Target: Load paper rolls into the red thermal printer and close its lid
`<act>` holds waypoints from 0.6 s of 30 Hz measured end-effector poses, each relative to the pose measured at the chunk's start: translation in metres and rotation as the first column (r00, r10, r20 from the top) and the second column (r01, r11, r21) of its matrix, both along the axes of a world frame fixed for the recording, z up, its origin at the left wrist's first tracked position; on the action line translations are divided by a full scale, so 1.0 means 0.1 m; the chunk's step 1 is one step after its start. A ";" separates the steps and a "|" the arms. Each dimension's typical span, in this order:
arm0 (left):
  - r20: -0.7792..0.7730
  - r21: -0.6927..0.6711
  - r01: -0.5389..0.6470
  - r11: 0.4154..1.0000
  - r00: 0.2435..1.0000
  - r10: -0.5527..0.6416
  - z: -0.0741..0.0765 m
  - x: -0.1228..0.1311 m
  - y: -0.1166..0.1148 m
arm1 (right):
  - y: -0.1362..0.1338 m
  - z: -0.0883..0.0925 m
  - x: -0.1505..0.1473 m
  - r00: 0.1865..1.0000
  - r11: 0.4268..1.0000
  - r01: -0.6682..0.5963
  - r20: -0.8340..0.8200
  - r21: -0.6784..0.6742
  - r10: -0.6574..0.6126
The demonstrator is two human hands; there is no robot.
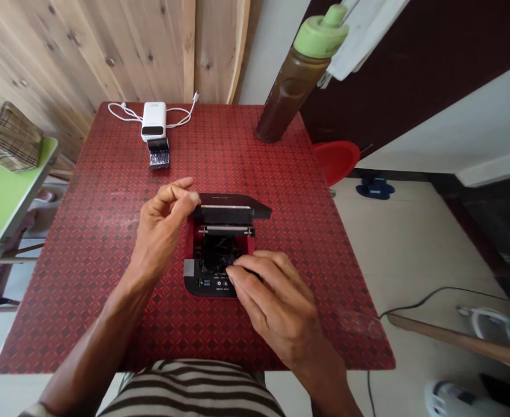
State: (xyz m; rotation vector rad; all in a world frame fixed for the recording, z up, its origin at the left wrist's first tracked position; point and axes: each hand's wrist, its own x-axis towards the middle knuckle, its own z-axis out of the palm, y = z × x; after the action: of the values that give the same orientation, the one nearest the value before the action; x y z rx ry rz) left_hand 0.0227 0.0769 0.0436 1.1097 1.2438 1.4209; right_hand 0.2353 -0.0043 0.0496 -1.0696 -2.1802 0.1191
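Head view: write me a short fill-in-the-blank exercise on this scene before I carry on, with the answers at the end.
1. The left hand touches the black-and-red device's raised ____.
2. The right hand covers the device's near ____ corner.
3. The bottle's cap is ____.
4. The patterned tabletop is mainly ____.

Missing words: lid; right; green; red.

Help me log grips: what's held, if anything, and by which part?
Left fingers hold the raised black plastic lid by its left corner; whether right fingers hold anything is unclear.
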 end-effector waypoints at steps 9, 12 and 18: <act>0.129 -0.266 0.176 0.948 0.981 -0.146 -0.25 -0.11 -0.53 | -0.04 -0.07 -0.01 0.999 0.999 0.042 -0.008 0.023 -0.042; 0.142 -0.270 0.216 0.938 0.973 -0.183 -0.27 -0.11 -0.54 | -0.01 -0.05 0.01 0.999 0.999 0.035 -0.028 -0.004 -0.035; 0.147 -0.282 0.210 0.936 0.974 -0.175 -0.25 -0.09 -0.55 | 0.07 -0.01 0.04 0.995 0.995 0.086 -0.041 -0.056 -0.088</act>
State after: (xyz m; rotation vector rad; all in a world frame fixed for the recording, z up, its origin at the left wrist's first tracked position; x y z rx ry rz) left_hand 0.0132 0.0220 0.0189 0.8998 1.1812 1.0949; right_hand 0.2396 0.0027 0.0481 -1.1799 -2.0984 0.1614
